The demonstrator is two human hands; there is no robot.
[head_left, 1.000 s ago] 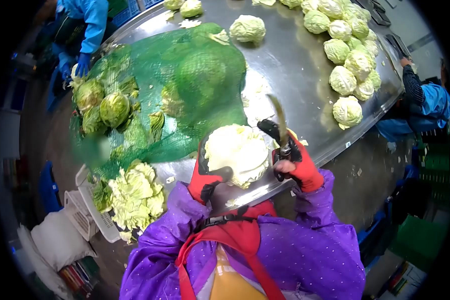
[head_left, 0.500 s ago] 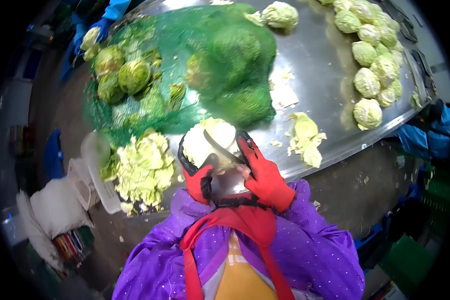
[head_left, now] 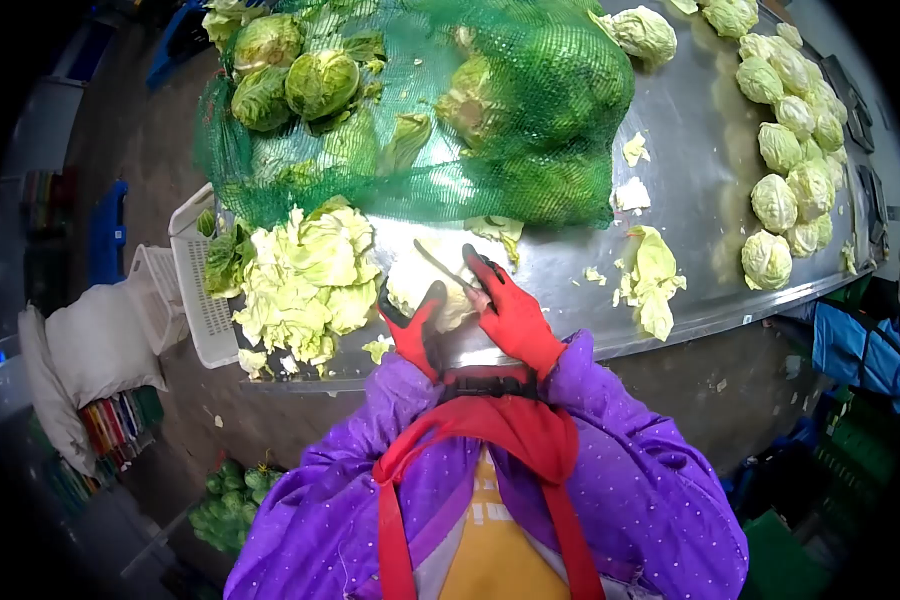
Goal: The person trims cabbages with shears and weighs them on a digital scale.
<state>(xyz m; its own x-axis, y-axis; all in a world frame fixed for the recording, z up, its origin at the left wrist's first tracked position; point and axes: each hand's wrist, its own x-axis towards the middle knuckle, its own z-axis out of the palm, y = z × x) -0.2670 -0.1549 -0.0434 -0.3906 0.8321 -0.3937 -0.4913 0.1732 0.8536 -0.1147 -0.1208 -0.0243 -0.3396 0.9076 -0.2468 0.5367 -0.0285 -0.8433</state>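
A pale, trimmed cabbage (head_left: pixel 420 285) sits low over the near edge of the metal table, between my two hands. My left hand (head_left: pixel 415 330), in a red and black glove, cups its left and near side with the thumb raised. In my right hand (head_left: pixel 518 318), gloved alike, is a knife (head_left: pixel 440 265), its dark curved blade lying across the top of the cabbage. The right index finger stretches forward beside the cabbage; bare fingertips show through the glove. A loose cabbage leaf (head_left: pixel 500 232) lies just beyond the cabbage.
Left of my hands is a heap of cabbage leaves (head_left: pixel 305 280) beside a white plastic basket (head_left: pixel 205 290). A green mesh sack (head_left: pixel 550 130) with cabbages spreads ahead. Trimmed cabbages (head_left: pixel 795 180) line the table's right side. A loose leaf (head_left: pixel 653 285) lies to the right.
The view has shifted, so the table's contents appear higher and further right. The co-worker's blue-gloved hand at upper left has left view. A leaf now shows beyond the cabbage; my grips look alike.
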